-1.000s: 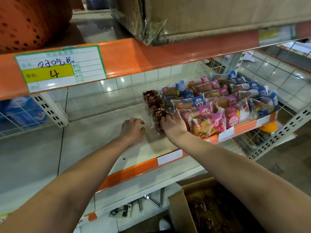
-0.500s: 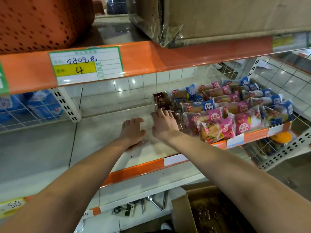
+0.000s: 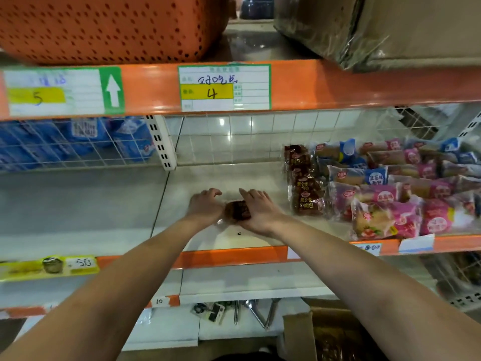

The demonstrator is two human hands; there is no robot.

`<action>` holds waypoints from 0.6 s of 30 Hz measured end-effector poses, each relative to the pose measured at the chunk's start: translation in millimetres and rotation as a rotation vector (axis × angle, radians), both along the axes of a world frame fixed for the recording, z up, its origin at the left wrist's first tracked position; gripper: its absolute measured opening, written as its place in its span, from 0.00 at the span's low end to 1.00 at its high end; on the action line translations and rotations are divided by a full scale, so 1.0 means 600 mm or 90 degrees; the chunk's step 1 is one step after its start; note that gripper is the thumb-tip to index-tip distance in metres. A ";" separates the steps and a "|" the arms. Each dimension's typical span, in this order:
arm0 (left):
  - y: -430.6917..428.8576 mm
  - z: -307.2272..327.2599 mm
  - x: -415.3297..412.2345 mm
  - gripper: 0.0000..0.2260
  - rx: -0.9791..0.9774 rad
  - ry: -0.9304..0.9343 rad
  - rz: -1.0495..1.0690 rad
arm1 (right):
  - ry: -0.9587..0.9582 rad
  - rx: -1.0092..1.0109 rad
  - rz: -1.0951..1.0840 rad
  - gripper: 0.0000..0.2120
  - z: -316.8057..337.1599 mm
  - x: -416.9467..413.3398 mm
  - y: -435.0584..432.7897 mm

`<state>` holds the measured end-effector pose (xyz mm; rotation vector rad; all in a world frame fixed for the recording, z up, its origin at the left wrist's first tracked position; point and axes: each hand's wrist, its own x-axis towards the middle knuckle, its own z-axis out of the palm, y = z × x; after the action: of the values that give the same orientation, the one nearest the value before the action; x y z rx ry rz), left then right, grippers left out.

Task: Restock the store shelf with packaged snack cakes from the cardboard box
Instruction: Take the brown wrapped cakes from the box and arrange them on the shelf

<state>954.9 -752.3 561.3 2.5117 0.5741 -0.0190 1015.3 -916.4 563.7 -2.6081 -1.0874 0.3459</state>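
Head view, nearest first: 1 cardboard box (image 3: 299, 334) stands open on the floor at lower right, its contents too dim to count; above it, 2 bare forearms reach onto the shelf (image 3: 208, 175); the left hand (image 3: 205, 207) and right hand (image 3: 260, 212) flank 1 brown pack (image 3: 238, 210) lying flat, apart from the brown row (image 3: 303, 183); the right hand's fingers are straight, its edge pressed to the pack; the left's are bent, and I cannot tell whether they pinch the wrapper; the likely risk is that the slick wrapper slips under a sideways shove, so the pack skews or knocks the row crooked; that row shows at least 4 packs, with pink and blue packs (image 3: 390, 194) heaped beside it, too many to count; farther up, 2 price tags (image 3: 225, 87) and 1 orange basket (image 3: 104, 27).
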 end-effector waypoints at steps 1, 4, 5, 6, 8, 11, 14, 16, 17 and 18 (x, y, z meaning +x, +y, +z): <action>0.000 0.000 -0.002 0.20 -0.009 0.006 -0.004 | 0.007 0.003 -0.022 0.42 -0.003 0.004 0.003; -0.006 -0.001 -0.003 0.17 -0.057 -0.004 -0.022 | 0.030 -0.010 -0.066 0.31 -0.006 0.010 0.005; -0.010 -0.001 -0.004 0.17 -0.117 -0.016 -0.010 | 0.046 0.009 -0.081 0.30 -0.007 0.010 0.003; -0.012 -0.001 -0.003 0.16 -0.194 -0.036 0.008 | 0.079 0.054 -0.106 0.29 -0.003 0.009 0.000; -0.017 0.002 0.001 0.16 -0.327 -0.082 0.051 | 0.157 0.169 -0.154 0.28 0.001 0.010 -0.005; -0.026 0.005 0.009 0.16 -0.421 -0.141 0.100 | 0.209 0.260 -0.179 0.27 0.007 0.011 -0.007; -0.054 0.008 0.021 0.17 -0.515 -0.222 0.167 | 0.201 0.306 -0.211 0.26 0.010 0.008 -0.008; -0.074 0.008 0.031 0.18 -0.577 -0.245 0.215 | 0.221 0.359 -0.261 0.23 0.012 0.004 -0.012; -0.084 0.008 0.035 0.18 -0.592 -0.244 0.222 | 0.231 0.381 -0.286 0.21 0.010 0.005 -0.013; -0.090 0.004 0.040 0.18 -0.598 -0.243 0.221 | 0.241 0.392 -0.308 0.19 0.010 0.006 -0.014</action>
<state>979.0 -806.3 563.9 1.4405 0.6361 0.2551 1018.8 -925.1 569.6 -2.0409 -0.3364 0.3099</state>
